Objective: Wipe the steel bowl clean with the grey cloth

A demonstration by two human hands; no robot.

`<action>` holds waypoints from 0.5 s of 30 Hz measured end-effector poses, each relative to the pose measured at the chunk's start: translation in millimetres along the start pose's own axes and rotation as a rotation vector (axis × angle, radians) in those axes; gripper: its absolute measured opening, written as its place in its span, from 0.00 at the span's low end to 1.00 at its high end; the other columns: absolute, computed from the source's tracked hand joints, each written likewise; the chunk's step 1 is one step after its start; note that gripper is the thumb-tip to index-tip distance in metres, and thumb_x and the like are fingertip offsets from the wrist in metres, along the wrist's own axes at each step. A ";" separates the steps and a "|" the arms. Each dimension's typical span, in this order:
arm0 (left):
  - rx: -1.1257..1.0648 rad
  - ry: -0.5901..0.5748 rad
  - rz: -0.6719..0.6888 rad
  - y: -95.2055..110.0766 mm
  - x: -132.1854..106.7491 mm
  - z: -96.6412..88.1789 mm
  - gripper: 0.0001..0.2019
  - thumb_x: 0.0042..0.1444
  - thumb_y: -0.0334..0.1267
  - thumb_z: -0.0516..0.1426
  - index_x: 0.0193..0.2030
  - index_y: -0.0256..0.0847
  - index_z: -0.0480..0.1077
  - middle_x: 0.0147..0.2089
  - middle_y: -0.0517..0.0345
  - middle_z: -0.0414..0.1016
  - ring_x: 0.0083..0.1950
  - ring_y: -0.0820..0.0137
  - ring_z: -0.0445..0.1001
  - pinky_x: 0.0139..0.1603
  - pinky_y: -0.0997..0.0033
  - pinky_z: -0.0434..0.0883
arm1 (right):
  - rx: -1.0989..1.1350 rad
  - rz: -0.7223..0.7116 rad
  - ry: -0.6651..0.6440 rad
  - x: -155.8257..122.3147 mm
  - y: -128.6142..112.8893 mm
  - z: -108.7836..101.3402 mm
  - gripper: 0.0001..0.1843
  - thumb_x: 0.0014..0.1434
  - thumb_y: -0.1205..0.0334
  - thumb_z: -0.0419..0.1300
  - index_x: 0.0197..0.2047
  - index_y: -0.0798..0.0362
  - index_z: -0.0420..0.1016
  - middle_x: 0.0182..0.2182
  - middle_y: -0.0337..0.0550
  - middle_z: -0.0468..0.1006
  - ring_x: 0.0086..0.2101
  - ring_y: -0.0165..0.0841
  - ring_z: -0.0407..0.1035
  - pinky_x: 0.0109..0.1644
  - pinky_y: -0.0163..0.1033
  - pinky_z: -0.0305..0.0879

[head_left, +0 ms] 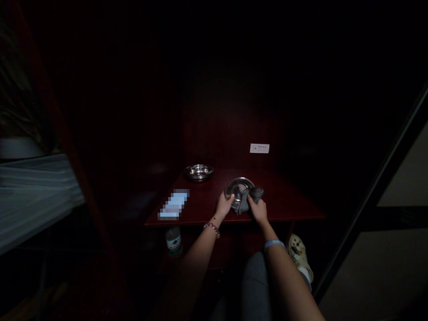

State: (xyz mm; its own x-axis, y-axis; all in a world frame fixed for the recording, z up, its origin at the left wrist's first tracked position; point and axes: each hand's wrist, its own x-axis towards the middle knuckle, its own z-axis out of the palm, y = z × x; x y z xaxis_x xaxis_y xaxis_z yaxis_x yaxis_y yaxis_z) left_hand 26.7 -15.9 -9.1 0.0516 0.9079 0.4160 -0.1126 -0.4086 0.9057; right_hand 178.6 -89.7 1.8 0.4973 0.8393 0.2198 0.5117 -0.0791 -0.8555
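Left hand (225,205) gripped steel dish (237,190); right hand (258,210) clutched grey cloth (243,203) against it. Wiping seemed underway, unfinished; far-left bowl (198,172) stood apart, cleanliness unclear.

White wall socket (259,148), green-and-white-labelled bottle (174,242), pale clog (298,254) lower right.

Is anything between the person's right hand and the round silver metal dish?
Yes, a crumpled grey fabric cloth, held in the right hand, lies against the dish at its near right. Nothing visible separates the left hand from the dish's left rim.
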 end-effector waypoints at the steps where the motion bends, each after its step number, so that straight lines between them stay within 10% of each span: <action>1: -0.005 -0.003 0.001 0.5 -0.5 0.1 0.14 0.50 0.33 0.64 0.44 0.36 0.73 0.44 0.49 0.81 0.44 0.65 0.79 0.53 0.62 0.73 | 0.010 0.007 -0.006 -0.2 -0.7 -0.4 0.27 0.62 0.43 0.55 0.46 0.58 0.81 0.41 0.57 0.83 0.45 0.43 0.78 0.47 0.38 0.70; 15: 0.022 -0.004 -0.002 -2.2 1.1 0.4 0.14 0.50 0.33 0.64 0.45 0.36 0.73 0.44 0.47 0.81 0.45 0.64 0.79 0.53 0.61 0.74 | 0.033 0.021 -0.010 -2.7 -4.7 -2.1 0.26 0.62 0.44 0.56 0.44 0.59 0.82 0.41 0.57 0.83 0.46 0.43 0.78 0.49 0.38 0.70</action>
State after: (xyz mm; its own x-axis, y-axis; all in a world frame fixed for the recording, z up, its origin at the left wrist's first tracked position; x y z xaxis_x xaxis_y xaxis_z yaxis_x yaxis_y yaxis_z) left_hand 27.5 -14.0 -10.6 0.0558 0.9083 0.4146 -0.0910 -0.4089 0.9081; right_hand 176.3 -92.7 6.1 0.5001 0.8432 0.1971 0.4778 -0.0789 -0.8749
